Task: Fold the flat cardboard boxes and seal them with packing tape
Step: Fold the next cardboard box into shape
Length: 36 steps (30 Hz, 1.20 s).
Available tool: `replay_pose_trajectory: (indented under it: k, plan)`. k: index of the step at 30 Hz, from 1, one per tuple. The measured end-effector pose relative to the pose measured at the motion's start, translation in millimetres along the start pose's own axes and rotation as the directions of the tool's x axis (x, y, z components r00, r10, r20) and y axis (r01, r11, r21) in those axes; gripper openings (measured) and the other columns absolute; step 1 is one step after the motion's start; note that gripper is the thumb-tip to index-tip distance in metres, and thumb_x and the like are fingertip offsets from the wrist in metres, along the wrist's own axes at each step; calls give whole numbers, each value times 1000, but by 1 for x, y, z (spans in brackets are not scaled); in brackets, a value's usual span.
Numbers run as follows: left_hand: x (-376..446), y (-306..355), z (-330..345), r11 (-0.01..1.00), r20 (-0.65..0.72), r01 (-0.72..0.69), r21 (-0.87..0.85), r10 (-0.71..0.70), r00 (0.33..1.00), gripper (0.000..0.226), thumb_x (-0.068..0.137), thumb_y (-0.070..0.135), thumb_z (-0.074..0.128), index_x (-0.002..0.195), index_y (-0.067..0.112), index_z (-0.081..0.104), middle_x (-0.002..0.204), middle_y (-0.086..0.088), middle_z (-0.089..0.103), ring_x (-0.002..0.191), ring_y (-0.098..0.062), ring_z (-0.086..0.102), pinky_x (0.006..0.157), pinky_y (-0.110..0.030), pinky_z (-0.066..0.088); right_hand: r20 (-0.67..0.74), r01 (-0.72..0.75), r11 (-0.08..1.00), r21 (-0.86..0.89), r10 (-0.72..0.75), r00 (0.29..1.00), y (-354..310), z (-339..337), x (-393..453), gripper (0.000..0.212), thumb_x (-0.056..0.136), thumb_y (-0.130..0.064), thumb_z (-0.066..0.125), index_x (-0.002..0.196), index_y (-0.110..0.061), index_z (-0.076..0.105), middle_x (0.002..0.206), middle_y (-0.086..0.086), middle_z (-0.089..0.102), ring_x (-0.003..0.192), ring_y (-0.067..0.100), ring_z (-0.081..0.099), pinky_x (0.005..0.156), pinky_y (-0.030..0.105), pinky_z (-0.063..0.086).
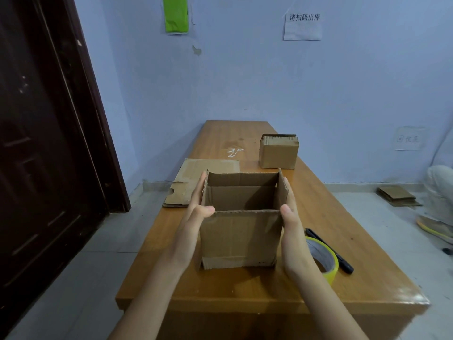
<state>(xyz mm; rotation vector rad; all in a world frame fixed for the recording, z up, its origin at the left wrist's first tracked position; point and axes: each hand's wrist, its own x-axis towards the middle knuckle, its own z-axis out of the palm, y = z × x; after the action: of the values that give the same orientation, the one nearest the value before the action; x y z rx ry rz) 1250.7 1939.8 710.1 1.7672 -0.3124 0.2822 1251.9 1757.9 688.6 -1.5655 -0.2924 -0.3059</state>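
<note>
An open-topped box (240,238) stood upright mid-table (220,285), flaps up. The left hand (196,212) lay flat against its 9 o'clock wall, the right hand (293,217) against its 3 o'clock wall, fingers straight, thumbs over the near rim. A yellow tape roll (323,258) and black pen (331,251) lay at 4 o'clock of the box. Flat cardboard (196,177) lay at 11 o'clock, a closed box (278,153) at 1 o'clock.
</note>
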Motion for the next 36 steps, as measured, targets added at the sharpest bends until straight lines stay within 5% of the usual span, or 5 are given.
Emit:
replay_pose_trajectory:
  k: [6,14,21,28,36]
  plan:
    - [-18,5,4,999,53,7,-48,-5,999,80,73,25,47,136,60,13,138,51,9,129,25,9,106,-15,13,17,-24,999,25,24,1000,-2,-2,1,54,79,-50,44,126,-62,20,129,-38,33,118,-16,35,91,4,32]
    - [-9,5,-6,1000,15,6,17,-6,1000,58,88,25,53,129,60,34,152,21,22,141,-4,21,117,-42,23,95,6,1000,-28,-4,995,-1,-17,0,67,74,-39,50,132,-56,22,131,-38,31,107,-31,33,83,-4,34]
    - [20,34,-14,748,30,14,663,-45,999,28,86,10,58,107,24,46,127,12,30,91,-10,52,70,-24,46,129,31,997,-74,-21,991,-4,-24,9,82,63,-54,55,140,-48,27,145,-23,35,129,-3,35,101,17,35]
    - [42,56,-8,463,74,58,884,-262,962,64,84,10,57,143,23,36,136,-4,23,85,-22,57,69,-32,51,121,29,998,-64,-21,992,-3,-24,4,78,69,-48,54,142,-43,26,139,-22,40,117,-13,41,79,-2,40]
    - [44,56,-8,516,150,24,856,-293,944,88,87,23,58,152,27,-1,147,0,4,66,-17,51,60,-28,44,171,84,971,-222,-46,984,2,-28,-1,54,85,-49,38,138,-52,27,141,-41,26,129,-21,23,100,6,24]
